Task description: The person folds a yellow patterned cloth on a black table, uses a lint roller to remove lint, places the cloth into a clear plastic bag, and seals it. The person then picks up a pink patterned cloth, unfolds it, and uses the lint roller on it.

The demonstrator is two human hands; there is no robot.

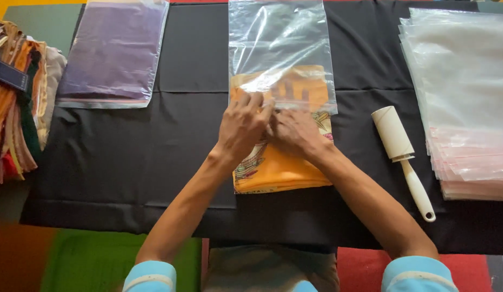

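A folded orange cloth point(278, 170) with a printed pattern lies on the black table cover point(127, 157), its far end inside a clear plastic bag point(281, 43). My left hand point(241, 127) and my right hand point(295, 131) rest side by side on the cloth at the bag's open edge, fingers pinching the plastic there. The cloth's near half lies outside the bag.
A white lint roller point(400, 151) lies right of the cloth. A stack of clear bags point(467, 103) sits at the far right. A bagged purple cloth point(113, 51) lies at the back left. Folded colourful cloths point(16, 103) are piled at the left edge.
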